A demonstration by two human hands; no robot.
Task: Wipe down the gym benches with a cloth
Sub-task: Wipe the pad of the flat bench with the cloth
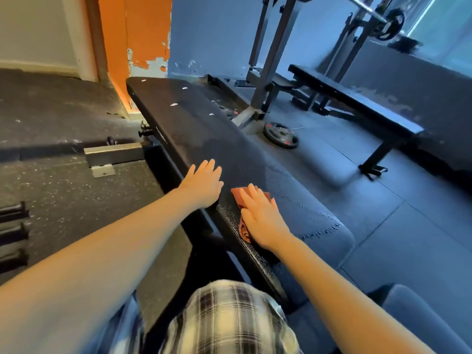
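Plaid fabric of my clothing sits lowest in view, with both forearms reaching out over it.

1. Cloth. The reddish cloth lies flat on the near part of the counter, under my right grip. That grip is released: fingers straight, palm pressing the cloth down, not clenched round it.
2. Support. My left grip, also released, rests flat at the counter's left edge, just beside the cloth.
3. Procedure, as I judge it. Keep palm pressure even. Run long overlapping strokes along the pad toward the far end, where pale specks show. Lift the left grip before wiping beneath it. Refold the cloth if it bunches.
4. Surroundings. A second bench stands well apart to the right, and a weight plate lies on the floor between.
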